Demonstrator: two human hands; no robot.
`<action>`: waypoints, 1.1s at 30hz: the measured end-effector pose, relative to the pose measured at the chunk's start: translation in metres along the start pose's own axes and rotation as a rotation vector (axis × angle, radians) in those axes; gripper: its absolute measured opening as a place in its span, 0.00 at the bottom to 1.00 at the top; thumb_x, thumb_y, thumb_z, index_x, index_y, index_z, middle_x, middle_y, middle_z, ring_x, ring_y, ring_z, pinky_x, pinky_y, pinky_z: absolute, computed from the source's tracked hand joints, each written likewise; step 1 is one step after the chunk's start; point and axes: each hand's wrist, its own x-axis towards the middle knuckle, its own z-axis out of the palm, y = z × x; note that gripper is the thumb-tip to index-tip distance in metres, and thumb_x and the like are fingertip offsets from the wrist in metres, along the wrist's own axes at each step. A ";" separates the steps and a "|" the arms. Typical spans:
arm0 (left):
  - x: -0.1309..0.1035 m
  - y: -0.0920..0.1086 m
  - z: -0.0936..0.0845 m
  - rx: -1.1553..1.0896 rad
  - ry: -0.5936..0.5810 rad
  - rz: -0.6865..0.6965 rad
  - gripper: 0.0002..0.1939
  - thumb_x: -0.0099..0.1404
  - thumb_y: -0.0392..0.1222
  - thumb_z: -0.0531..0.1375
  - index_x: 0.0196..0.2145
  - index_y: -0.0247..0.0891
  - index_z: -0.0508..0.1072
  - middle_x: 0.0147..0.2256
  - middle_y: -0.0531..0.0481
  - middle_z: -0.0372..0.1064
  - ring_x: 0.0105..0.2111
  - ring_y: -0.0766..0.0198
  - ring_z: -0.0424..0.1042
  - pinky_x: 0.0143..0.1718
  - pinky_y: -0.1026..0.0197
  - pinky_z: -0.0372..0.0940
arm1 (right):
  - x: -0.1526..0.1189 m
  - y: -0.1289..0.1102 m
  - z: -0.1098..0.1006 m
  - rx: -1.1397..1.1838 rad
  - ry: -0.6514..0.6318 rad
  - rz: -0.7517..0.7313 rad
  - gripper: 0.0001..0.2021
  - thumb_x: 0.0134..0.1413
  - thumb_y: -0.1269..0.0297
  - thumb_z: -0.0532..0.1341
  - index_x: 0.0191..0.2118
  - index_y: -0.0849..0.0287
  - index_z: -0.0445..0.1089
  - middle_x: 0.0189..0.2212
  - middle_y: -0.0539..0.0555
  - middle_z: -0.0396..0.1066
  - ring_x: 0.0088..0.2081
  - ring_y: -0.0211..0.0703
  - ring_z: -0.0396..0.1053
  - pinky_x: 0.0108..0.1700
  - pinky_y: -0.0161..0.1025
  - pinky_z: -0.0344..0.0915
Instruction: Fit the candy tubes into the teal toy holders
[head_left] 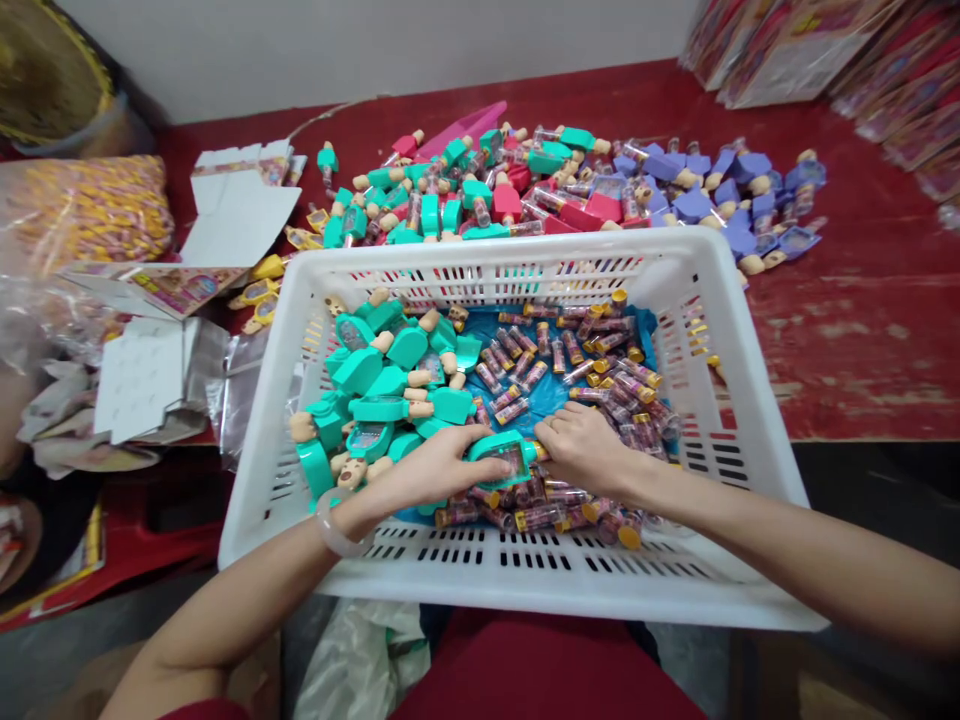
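My left hand (442, 465) is closed around a teal plastic toy case (504, 457) with a clear window, its thumb over the front. Against the case's right end, my right hand (589, 448) pinches a small tube, of which just a yellow end (538, 452) shows between the fingers and the case. Both hands are over a white slotted plastic basket (517, 590). Teal cases with beige, bear-faced knobs (356, 370) are heaped in its left side. Small clear tubes with yellow caps and dark contents (637, 385) fill the right side, on a blue plastic sheet (469, 325).
Behind the basket, a pile of teal, red and purple cases (525, 190) lies on a red table (862, 340). White folded cards (232, 220) and a clear bag of yellow pieces (94, 215) are at left. Packaged goods (802, 50) stand at the back right.
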 end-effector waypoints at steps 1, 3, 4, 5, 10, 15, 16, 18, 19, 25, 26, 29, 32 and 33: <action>0.000 0.000 0.001 -0.033 -0.009 -0.010 0.18 0.60 0.56 0.59 0.37 0.38 0.72 0.27 0.55 0.66 0.26 0.67 0.63 0.28 0.65 0.56 | 0.000 0.000 -0.001 -0.011 0.008 -0.007 0.05 0.45 0.70 0.56 0.25 0.60 0.68 0.22 0.55 0.69 0.24 0.41 0.59 0.32 0.41 0.46; 0.000 -0.001 0.002 -0.116 -0.042 -0.043 0.18 0.59 0.57 0.59 0.36 0.38 0.72 0.25 0.57 0.63 0.21 0.71 0.59 0.25 0.66 0.54 | -0.001 0.000 -0.003 -0.023 0.025 -0.021 0.05 0.46 0.72 0.55 0.25 0.60 0.68 0.21 0.55 0.69 0.24 0.41 0.58 0.32 0.41 0.45; 0.000 -0.001 0.002 -0.165 -0.067 -0.072 0.18 0.59 0.57 0.59 0.37 0.38 0.72 0.24 0.58 0.62 0.19 0.72 0.57 0.23 0.66 0.52 | -0.002 0.000 -0.004 -0.026 0.036 -0.025 0.06 0.46 0.72 0.55 0.25 0.60 0.68 0.21 0.55 0.69 0.24 0.41 0.58 0.32 0.41 0.45; 0.000 -0.001 0.002 -0.217 -0.095 -0.106 0.19 0.59 0.57 0.59 0.38 0.39 0.72 0.23 0.58 0.62 0.18 0.72 0.55 0.22 0.66 0.51 | -0.002 0.000 -0.005 -0.028 0.047 -0.030 0.07 0.47 0.72 0.55 0.25 0.60 0.68 0.21 0.55 0.69 0.24 0.41 0.58 0.32 0.41 0.44; 0.000 -0.001 0.001 -0.368 -0.172 -0.176 0.19 0.60 0.55 0.60 0.40 0.36 0.73 0.19 0.58 0.60 0.15 0.72 0.54 0.18 0.66 0.47 | -0.004 -0.001 -0.008 -0.025 0.083 -0.048 0.08 0.49 0.72 0.54 0.26 0.61 0.68 0.21 0.55 0.69 0.24 0.40 0.57 0.32 0.41 0.44; 0.000 0.001 0.004 -0.366 -0.142 -0.190 0.19 0.58 0.53 0.61 0.41 0.37 0.73 0.20 0.58 0.64 0.15 0.73 0.56 0.19 0.67 0.51 | -0.004 -0.002 -0.009 0.014 0.006 -0.001 0.05 0.45 0.72 0.56 0.25 0.61 0.68 0.21 0.55 0.68 0.23 0.39 0.56 0.30 0.40 0.44; 0.000 0.001 0.004 -0.350 -0.133 -0.188 0.20 0.58 0.53 0.62 0.42 0.37 0.73 0.21 0.58 0.64 0.15 0.73 0.56 0.19 0.67 0.52 | -0.004 -0.002 -0.009 0.021 -0.011 0.006 0.04 0.44 0.71 0.56 0.25 0.61 0.68 0.21 0.55 0.69 0.23 0.39 0.56 0.30 0.40 0.44; -0.001 0.002 0.005 -0.322 -0.111 -0.159 0.20 0.58 0.53 0.62 0.42 0.36 0.74 0.22 0.56 0.65 0.17 0.73 0.57 0.19 0.68 0.53 | -0.004 -0.003 -0.009 0.030 -0.028 0.006 0.04 0.43 0.70 0.56 0.25 0.61 0.68 0.21 0.55 0.69 0.23 0.39 0.56 0.30 0.40 0.44; -0.001 0.002 0.005 -0.320 -0.103 -0.148 0.20 0.57 0.53 0.62 0.42 0.35 0.74 0.23 0.55 0.66 0.17 0.73 0.57 0.19 0.68 0.53 | -0.005 -0.003 -0.009 0.033 -0.025 0.003 0.04 0.43 0.70 0.56 0.25 0.61 0.68 0.21 0.55 0.69 0.22 0.39 0.56 0.29 0.40 0.44; -0.003 0.000 0.007 -0.492 -0.201 -0.238 0.23 0.59 0.54 0.61 0.43 0.33 0.73 0.20 0.55 0.61 0.14 0.74 0.55 0.14 0.70 0.50 | -0.009 -0.007 -0.008 0.044 0.044 0.004 0.03 0.39 0.72 0.56 0.23 0.60 0.66 0.19 0.54 0.69 0.21 0.39 0.57 0.28 0.40 0.41; -0.004 0.000 0.008 -0.506 -0.211 -0.241 0.23 0.59 0.55 0.61 0.43 0.33 0.73 0.20 0.56 0.61 0.14 0.74 0.54 0.14 0.70 0.49 | -0.009 -0.008 -0.009 0.042 0.042 0.005 0.02 0.39 0.72 0.57 0.22 0.60 0.66 0.19 0.53 0.69 0.21 0.39 0.58 0.27 0.40 0.41; -0.008 0.005 0.008 -0.455 -0.194 -0.245 0.24 0.59 0.57 0.60 0.45 0.34 0.72 0.20 0.56 0.61 0.14 0.73 0.55 0.14 0.70 0.50 | -0.010 -0.010 -0.013 0.043 0.030 0.027 0.01 0.38 0.71 0.57 0.22 0.60 0.66 0.19 0.54 0.69 0.21 0.39 0.59 0.27 0.40 0.40; -0.013 0.014 0.009 -0.282 -0.086 -0.178 0.24 0.59 0.57 0.60 0.47 0.37 0.72 0.23 0.55 0.64 0.17 0.73 0.57 0.17 0.69 0.52 | -0.011 -0.013 -0.018 0.053 0.041 0.041 0.01 0.40 0.70 0.58 0.23 0.60 0.66 0.20 0.54 0.70 0.20 0.40 0.60 0.27 0.40 0.40; -0.015 0.016 0.009 -0.215 -0.044 -0.128 0.23 0.60 0.56 0.60 0.47 0.38 0.73 0.24 0.55 0.65 0.19 0.72 0.58 0.19 0.69 0.54 | -0.012 -0.014 -0.019 0.054 0.047 0.033 0.02 0.41 0.70 0.58 0.23 0.60 0.66 0.20 0.53 0.70 0.20 0.40 0.61 0.27 0.40 0.40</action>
